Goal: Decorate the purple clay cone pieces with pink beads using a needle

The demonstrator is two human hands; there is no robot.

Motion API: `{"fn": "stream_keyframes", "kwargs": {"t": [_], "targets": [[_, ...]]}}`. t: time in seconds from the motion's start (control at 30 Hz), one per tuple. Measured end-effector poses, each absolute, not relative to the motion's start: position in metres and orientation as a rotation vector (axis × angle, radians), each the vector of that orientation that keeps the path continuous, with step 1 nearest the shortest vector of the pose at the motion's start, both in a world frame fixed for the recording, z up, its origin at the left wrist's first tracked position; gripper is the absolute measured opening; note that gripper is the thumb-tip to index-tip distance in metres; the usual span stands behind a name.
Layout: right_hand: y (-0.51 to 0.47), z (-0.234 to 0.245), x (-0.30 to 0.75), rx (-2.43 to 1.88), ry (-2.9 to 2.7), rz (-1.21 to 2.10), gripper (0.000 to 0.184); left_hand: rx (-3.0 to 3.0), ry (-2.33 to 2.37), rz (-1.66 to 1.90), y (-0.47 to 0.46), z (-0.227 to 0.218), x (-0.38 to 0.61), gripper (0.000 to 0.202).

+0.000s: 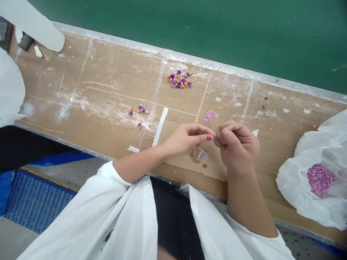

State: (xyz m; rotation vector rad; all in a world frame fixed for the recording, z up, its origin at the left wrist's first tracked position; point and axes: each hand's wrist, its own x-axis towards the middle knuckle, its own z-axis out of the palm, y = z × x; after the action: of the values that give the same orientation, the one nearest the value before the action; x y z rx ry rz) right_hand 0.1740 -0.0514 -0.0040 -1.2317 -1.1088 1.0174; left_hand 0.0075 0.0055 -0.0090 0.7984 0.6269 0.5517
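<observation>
My left hand [187, 138] has its thumb and forefinger pinched together, the tips meeting my right hand. Curled closed beside it is my right hand [238, 146], thumb pressed against the fingers. Whatever the two hold between them is too small or hidden to make out. Just below the left fingers stands a small clear glass jar [200, 154] on a cardboard sheet [176, 160]. Beyond the hands lies a little cluster of pink-purple pieces [208, 116]. Farther back is a group of small purple figures with orange parts [179, 85].
Three similar figures [140, 109] lie to the left, near a white tape strip [160, 126]. At right, a white plastic bag [292, 180] holds a heap of pink-purple pieces [321, 180]. A thin stick [62, 82] and another person's white sleeve [11, 86] are at far left.
</observation>
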Motion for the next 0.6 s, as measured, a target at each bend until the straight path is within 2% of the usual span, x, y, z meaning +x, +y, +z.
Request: {"fn": "stream_keyframes", "kwargs": {"t": [0.1,0.23,0.33,0.6], "targets": [[-0.057,0.004,0.167,-1.138,-1.095,1.088,0.022,0.639,0.578,0.455,-0.002,-0.005,0.010,0.052],[-0.059,0.003,0.169,-1.119,-1.248,0.991,0.011,0.542,0.547,0.441,-0.004,-0.002,0.009,0.053],[-0.060,0.003,0.171,-1.128,-1.405,0.803,0.004,0.556,0.566,0.415,-0.002,0.001,0.005,0.055],[-0.067,0.001,0.165,-1.237,-1.571,0.298,0.017,0.673,0.518,0.482,-0.001,0.010,0.000,0.052]]}}
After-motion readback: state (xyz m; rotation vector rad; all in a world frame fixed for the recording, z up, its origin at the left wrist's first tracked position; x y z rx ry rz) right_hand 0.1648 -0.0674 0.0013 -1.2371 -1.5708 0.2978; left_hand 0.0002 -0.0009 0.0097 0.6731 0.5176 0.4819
